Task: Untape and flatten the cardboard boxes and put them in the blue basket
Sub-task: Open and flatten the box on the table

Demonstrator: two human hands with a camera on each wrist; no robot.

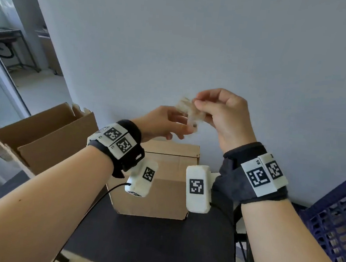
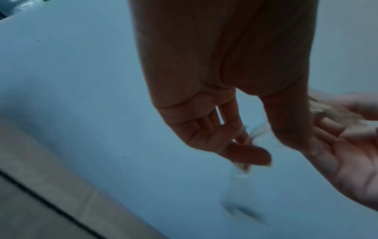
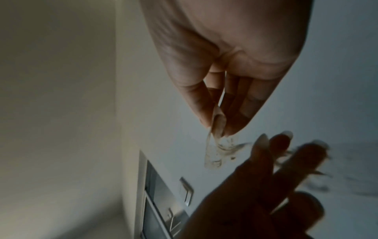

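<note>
Both hands are raised above a small brown cardboard box [image 1: 164, 183] that stands on the black table [image 1: 150, 241] with its top flaps down. My right hand [image 1: 198, 106] pinches a crumpled wad of clear tape [image 1: 190, 111] between thumb and fingers. The wrist view shows the tape [image 3: 214, 155] hanging from that right hand [image 3: 216, 127]. My left hand [image 1: 180, 129] is just below, its fingers fairly straight and touching the tape's lower end. Strands of tape [image 2: 239, 169] cling to the left fingertips [image 2: 249, 156]. The blue basket [image 1: 333, 224] stands at the right edge.
A larger open cardboard box [image 1: 51, 134] sits at the table's left end against the wall. A plain grey wall [image 1: 214, 52] rises right behind the boxes. A doorway with floor beyond it opens at far left. Cables hang from both wrist cameras.
</note>
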